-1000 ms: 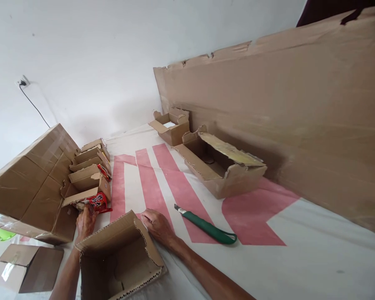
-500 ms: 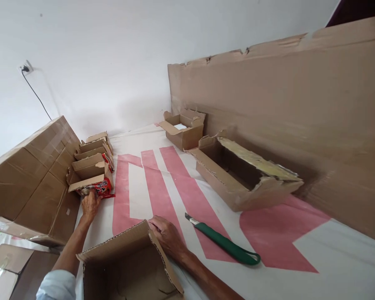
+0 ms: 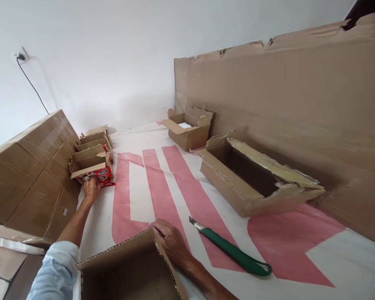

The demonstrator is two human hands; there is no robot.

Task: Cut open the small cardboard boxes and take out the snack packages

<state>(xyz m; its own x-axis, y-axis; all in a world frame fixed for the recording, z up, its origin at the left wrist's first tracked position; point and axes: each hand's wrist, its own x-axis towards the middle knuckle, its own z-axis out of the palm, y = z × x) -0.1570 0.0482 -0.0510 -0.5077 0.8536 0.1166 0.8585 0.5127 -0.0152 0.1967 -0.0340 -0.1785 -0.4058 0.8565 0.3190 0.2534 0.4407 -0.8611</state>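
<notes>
The left hand [image 3: 92, 189] is stretched out to the left edge of the white sheet with broad pink bands [image 3: 137, 200]. Its fingers bend against the near end of a red printed snack packet [image 3: 102, 175], though I cannot tell whether they grip it. The packet sticks out of the nearest small brown cardboard box [image 3: 90, 163], the front one in a row of small cardboard boxes [image 3: 95, 139] standing against a big taped brown carton [image 3: 28, 171]. The right hand [image 3: 171, 241] lies knuckles up near the sheet's near edge, fingers pressed together, touching the right wall of an open corrugated cardboard box [image 3: 128, 266]. Just beside that hand, to its right, lies a green-handled utility knife [image 3: 234, 253]. Further right, a long torn cardboard tray [image 3: 237, 196] sits at the foot of a large leaning cardboard sheet [image 3: 284, 108]. A small open cardboard box [image 3: 190, 137] stands at the far edge.
</notes>
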